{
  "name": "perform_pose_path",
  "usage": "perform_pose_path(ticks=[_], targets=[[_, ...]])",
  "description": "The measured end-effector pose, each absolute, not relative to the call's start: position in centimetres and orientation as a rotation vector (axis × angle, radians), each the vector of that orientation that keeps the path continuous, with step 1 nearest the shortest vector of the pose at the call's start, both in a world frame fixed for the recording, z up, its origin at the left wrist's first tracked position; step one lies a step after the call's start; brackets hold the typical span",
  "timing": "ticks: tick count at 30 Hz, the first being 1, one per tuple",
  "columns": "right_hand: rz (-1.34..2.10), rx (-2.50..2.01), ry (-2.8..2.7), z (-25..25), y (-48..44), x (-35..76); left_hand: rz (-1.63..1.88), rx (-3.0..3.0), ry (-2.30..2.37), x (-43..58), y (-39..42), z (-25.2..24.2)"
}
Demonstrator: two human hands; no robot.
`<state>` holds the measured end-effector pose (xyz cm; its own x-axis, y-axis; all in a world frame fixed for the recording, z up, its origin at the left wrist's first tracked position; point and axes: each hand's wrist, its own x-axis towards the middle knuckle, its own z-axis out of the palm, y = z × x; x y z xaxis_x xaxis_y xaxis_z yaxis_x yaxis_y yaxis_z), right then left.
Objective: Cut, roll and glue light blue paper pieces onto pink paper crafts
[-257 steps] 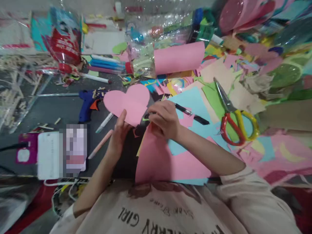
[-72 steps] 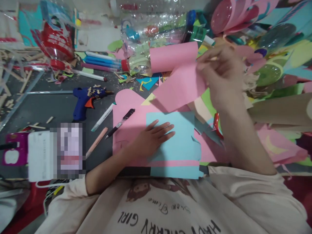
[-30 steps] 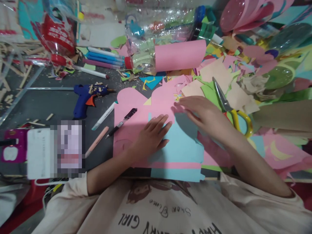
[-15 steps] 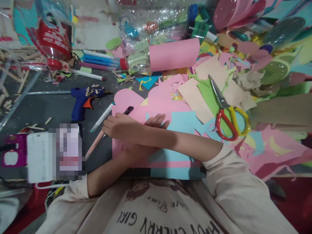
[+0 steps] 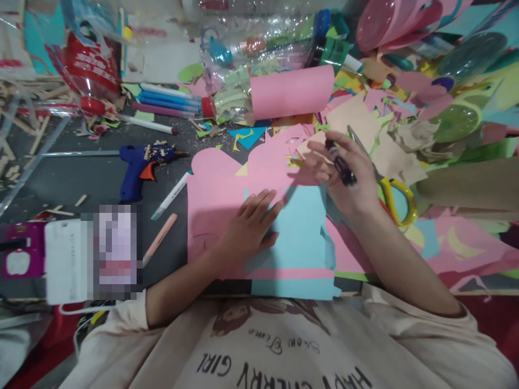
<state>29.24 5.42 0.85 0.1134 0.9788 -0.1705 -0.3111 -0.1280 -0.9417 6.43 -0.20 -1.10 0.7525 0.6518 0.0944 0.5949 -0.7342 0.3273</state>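
My left hand (image 5: 247, 227) lies flat with fingers spread on a light blue paper sheet (image 5: 302, 237) that rests over a pink sheet (image 5: 214, 200) in front of me. My right hand (image 5: 344, 178) is raised a little above the papers at the right, fingers closed around a black pen (image 5: 339, 162). The pen lies across its palm. Red and yellow scissors (image 5: 395, 197) sit just right of that hand, partly hidden behind it.
A blue glue gun (image 5: 141, 162), a white marker (image 5: 170, 195) and a pink pencil (image 5: 160, 237) lie left of the papers. A pink paper roll (image 5: 292, 92), markers and plastic bottles crowd the back. Paper scraps cover the right. A white device (image 5: 67, 262) lies at left.
My right hand reached across to the left, picked the black pen up off the pink sheet and carried it back to the right. My left hand stayed pressed on the blue paper.
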Motion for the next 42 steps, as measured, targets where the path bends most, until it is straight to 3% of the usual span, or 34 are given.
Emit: perform_pose_path(ticks=[16, 42], targets=[[1.372, -1.111, -1.033, -0.4, 2.8, 27.8, 0.334, 2.664, 0.967, 6.1, -0.3, -1.3], [1.254, -1.473, -1.279, -0.4, 3.8, 27.7, 0.250, 2.670, 0.977, 6.2, -0.1, -0.6]])
